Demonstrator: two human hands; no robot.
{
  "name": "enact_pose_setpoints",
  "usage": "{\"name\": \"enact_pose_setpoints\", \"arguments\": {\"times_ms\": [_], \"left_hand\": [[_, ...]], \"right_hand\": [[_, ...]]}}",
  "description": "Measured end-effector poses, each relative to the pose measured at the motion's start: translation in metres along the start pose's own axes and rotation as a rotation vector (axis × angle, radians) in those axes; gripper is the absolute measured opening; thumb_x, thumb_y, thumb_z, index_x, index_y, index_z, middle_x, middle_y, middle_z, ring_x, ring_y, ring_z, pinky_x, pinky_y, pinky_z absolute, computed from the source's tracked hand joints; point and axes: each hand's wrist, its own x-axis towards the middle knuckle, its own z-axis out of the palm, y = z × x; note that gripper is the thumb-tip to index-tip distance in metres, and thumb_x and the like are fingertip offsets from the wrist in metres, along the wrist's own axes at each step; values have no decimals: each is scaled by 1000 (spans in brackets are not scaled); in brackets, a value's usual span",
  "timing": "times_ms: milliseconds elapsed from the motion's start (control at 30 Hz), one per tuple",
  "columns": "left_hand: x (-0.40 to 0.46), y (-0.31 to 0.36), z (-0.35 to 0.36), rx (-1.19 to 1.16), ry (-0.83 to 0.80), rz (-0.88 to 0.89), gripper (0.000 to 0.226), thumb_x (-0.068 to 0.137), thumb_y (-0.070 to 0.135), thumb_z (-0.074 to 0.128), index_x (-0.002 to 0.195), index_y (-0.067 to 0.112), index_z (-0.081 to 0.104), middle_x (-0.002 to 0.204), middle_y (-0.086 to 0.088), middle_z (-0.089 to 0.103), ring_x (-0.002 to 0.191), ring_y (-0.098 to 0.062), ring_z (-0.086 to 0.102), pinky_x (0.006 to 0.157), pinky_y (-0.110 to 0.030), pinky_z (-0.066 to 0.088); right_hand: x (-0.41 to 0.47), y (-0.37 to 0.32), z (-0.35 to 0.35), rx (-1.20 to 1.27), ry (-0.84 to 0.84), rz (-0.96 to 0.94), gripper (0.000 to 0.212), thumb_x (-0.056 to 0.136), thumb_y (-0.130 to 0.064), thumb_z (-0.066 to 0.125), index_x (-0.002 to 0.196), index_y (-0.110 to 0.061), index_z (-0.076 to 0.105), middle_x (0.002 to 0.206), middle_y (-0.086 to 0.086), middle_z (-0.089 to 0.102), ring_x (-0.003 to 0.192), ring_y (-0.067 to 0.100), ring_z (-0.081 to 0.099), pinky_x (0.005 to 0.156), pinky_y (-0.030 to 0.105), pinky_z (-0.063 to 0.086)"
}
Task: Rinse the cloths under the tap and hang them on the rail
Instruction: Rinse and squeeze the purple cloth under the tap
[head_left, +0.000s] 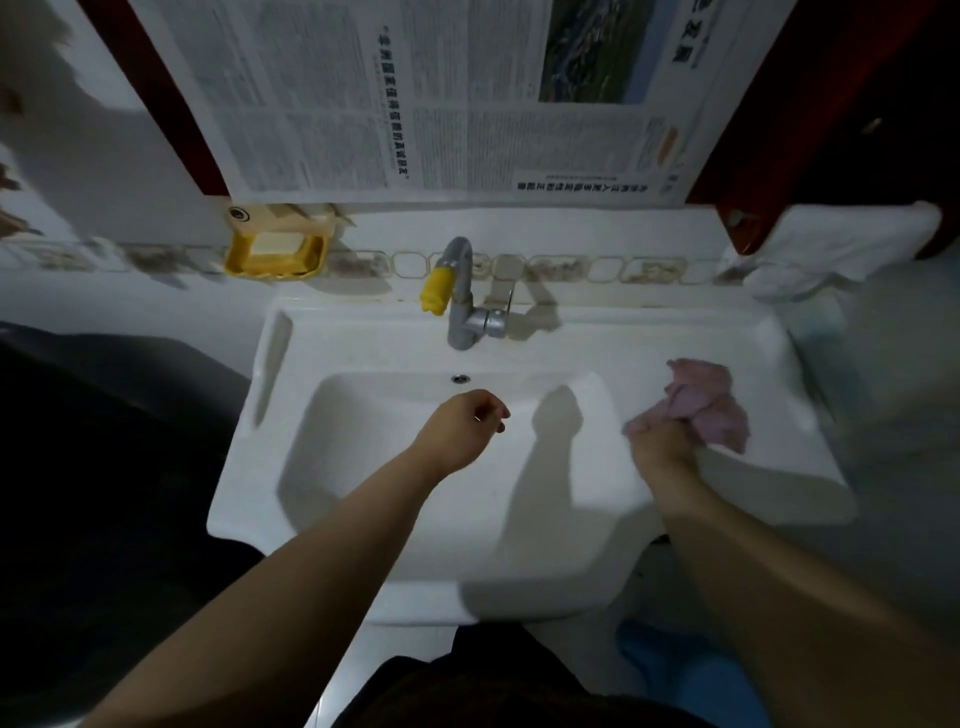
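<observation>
The pink cloth (701, 405) sits bunched on the flat right ledge of the sink (779, 467), just outside the bowl, and my right hand (657, 449) has only its near end. If I lift from that one end, the rest could unfurl, drag across the ledge and slip over the right rim to the floor, or flop back in a heap so I carry only a corner to the tap (460, 291). The tap stands at the far side of the bowl, with its yellow nozzle (435, 293) pointing down toward the left; I see no water running, so I judge that a hand must first work the lever, and a cloth held loosely one-handed may sag into the bowl meanwhile.

My right hand is closed round the cloth's near end, fingers curled over the fabric and pressing it to the ledge; the blur there makes it hard to say how much fabric is truly inside the fist. My left hand (465, 428) hovers over the middle of the bowl, near the overflow hole (460, 378), fingers loosely curled, and holds nothing.
</observation>
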Motion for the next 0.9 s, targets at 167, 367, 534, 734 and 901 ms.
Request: {"name": "enact_pose_setpoints", "arguments": {"times_ms": [167,367,534,734,901], "left_hand": [[-2,-19,-2,71,-58,25,36,95,29,56,130,24,50,122,5,58,106,-16,58,85,-24,43],[-16,-19,-30,-551,-219,-38,47,99,46,39,128,13,55,119,-9,66,107,-21,64,91,-28,51],[-12,-26,-40,-791,-85,-250,71,84,67,53,109,0,62,89,-30,64,65,-33,61,62,-39,51],[9,-32,-53,-994,140,-220,45,105,33,28,125,1,54,108,-20,68,101,-29,64,91,-37,52],[19,-26,-53,-1274,19,-242,54,105,34,25,96,13,74,93,-14,73,85,-25,71,77,-35,58]], "right_hand": [[-75,-66,14,88,-124,-337,31,91,-30,44,81,-11,66,67,0,66,71,16,63,63,18,48],[-119,-120,20,193,-502,-551,5,94,-21,52,92,-18,55,83,-7,60,77,6,57,65,20,43],[-96,-158,46,109,-467,-538,26,93,-42,52,86,-18,56,83,-2,61,84,18,58,69,27,39],[-8,-222,60,182,-193,-275,79,87,-65,42,147,-20,16,127,11,55,111,36,58,93,45,47],[44,-230,70,-54,-206,-313,59,88,-61,33,128,-18,44,112,19,64,94,39,64,84,51,54]]}}
